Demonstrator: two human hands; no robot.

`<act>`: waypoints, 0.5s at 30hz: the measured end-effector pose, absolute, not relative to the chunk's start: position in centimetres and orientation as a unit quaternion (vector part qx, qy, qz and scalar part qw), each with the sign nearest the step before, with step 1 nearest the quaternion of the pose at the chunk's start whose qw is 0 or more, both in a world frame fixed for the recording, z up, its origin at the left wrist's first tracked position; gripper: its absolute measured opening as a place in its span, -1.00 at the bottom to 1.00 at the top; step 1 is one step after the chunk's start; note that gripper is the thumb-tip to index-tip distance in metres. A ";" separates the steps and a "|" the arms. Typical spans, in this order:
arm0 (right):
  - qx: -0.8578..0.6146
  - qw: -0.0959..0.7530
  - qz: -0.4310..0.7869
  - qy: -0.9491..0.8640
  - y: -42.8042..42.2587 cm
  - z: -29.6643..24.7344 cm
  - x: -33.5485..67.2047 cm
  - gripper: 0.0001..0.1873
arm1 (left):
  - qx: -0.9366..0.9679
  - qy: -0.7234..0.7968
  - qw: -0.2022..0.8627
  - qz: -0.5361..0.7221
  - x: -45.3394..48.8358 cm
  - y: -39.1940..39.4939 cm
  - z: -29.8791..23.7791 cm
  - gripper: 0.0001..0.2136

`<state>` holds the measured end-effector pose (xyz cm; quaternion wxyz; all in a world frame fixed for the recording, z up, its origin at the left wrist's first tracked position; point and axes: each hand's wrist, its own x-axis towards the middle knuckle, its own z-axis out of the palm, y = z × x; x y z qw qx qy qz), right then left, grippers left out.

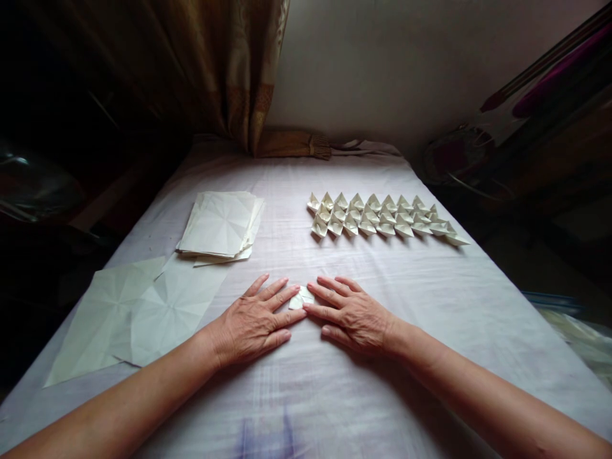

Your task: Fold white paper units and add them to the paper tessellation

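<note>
A small folded piece of white paper [300,298] lies flat on the cloth-covered table between my two hands. My left hand [255,315] rests palm down with its fingers spread, and its fingertips press on the paper's left side. From the other side my right hand [351,312] lies flat too, fingers apart, its fingertips touching the right edge of the paper. The fingertips cover parts of the paper, so its full outline is hidden.
Rows of small folded paper boats [382,217] stand at the back right. A stack of creased paper squares [220,223] sits at the back left. Two loose creased sheets [167,312] overlap beside my left forearm. A gold curtain [248,83] hangs behind the pale cloth [306,395].
</note>
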<state>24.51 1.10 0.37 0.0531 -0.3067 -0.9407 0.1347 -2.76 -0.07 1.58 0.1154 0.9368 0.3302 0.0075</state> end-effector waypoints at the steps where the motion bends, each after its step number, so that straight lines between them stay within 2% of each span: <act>1: -0.298 0.049 0.137 -0.943 1.2 0.4 24.7 -0.51 | 0.939 0.323 0.114 0.005 -2.8 0.0 1.7 -0.56; 15: -0.292 0.064 0.144 -0.943 2.0 -0.2 25.2 -0.44 | 0.954 0.281 0.099 0.015 -3.0 0.3 2.0 -0.56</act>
